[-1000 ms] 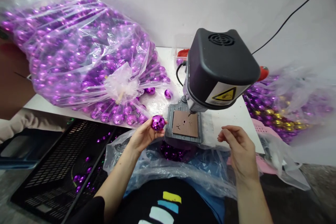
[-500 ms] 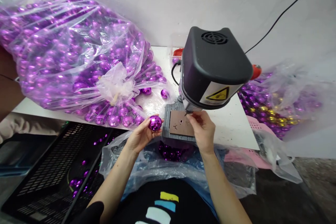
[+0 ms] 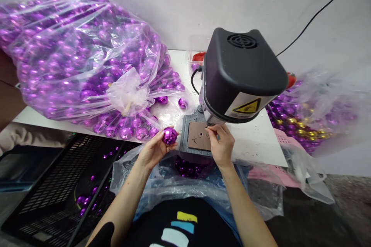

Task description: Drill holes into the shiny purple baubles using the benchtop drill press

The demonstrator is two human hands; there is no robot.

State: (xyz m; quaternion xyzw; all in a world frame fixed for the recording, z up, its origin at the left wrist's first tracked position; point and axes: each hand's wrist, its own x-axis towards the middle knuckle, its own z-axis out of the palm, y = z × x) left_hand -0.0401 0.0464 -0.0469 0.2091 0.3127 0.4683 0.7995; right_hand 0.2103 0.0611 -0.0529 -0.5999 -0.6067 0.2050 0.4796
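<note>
A shiny purple mirror-faceted ball (image 3: 169, 136) is held in the fingers of my left hand (image 3: 152, 151), just left of the drill press base (image 3: 185, 131). My right hand (image 3: 222, 144) is pinched over the right part of a brown plate (image 3: 197, 141) on that base, close under the machine's head. What its fingertips hold, if anything, is too small to name. The plate has a small hole and dark crumbs on it. Above it rises the machine's black housing (image 3: 246, 65) with a yellow warning label; it hides the tool.
A large clear bag of purple balls (image 3: 87, 54) covers the table's left side. Below it stands a black crate (image 3: 55, 185) with small purple pieces. Another bag (image 3: 307, 115) of purple and gold balls and a pink basket (image 3: 285, 139) are at right. Plastic sheeting (image 3: 197, 189) lies across my lap.
My right hand has shifted slightly left over the plate, still pinched. The ball in my left hand has moved a little left. The view has shifted slightly.
</note>
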